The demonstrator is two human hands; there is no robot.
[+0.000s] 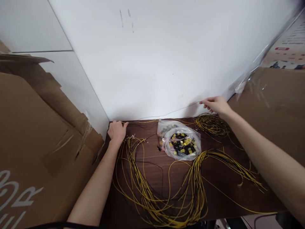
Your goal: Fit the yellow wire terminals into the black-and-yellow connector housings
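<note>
My right hand [215, 105] pinches the end of a thin dark wire [177, 110], raised above the tabletop at the back right. That wire runs left, low along the white wall, toward my left hand [118, 129]. My left hand is at the back left corner, its fingers curled down over the ends of yellow and black wires [143, 121] lying along the wall; its fingertips are partly hidden. A large bundle of yellow and black wires [152, 203] curves across the front of the dark brown table [152, 162]. Small pale tips show at its left end, close below my left hand.
A clear plastic bag [164, 127] of yellow and black connectors [183, 144] lies mid-table. Behind it to the right sits a tangled wire coil [211, 124]. Cardboard [35, 127] borders the left side, a plastic-wrapped carton [274, 105] the right. The white wall [152, 63] closes off the back.
</note>
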